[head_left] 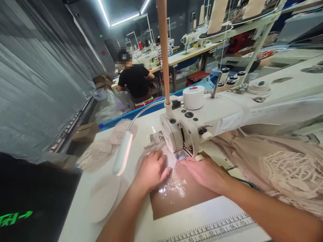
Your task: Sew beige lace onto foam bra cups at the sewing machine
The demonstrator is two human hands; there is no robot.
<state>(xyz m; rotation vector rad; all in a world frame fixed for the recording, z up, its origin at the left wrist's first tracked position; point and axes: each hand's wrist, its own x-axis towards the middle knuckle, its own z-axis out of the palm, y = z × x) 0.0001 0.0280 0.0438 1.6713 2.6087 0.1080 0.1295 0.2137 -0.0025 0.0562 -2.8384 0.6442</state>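
Note:
My left hand (151, 169) lies on a pale piece of fabric (169, 160) just left of the sewing machine's presser foot (182, 154), fingers curled down onto the cloth. Flat on the brown plate (176, 198), my right hand (205, 172) has its fingers stretched toward the needle, pressing the same fabric from the right. The white sewing machine head (202, 116) stands directly behind both hands. Shiny clear film (174, 186) lies between my hands.
A gooseneck lamp (122, 153) reaches over the table at left. Round pale pads (104, 196) and lace pieces (101, 151) lie on the left. Beige lace fabric (290, 171) is heaped on the right. A printed ruler (214, 230) runs along the front edge. Another person (136, 80) sits at a far workstation.

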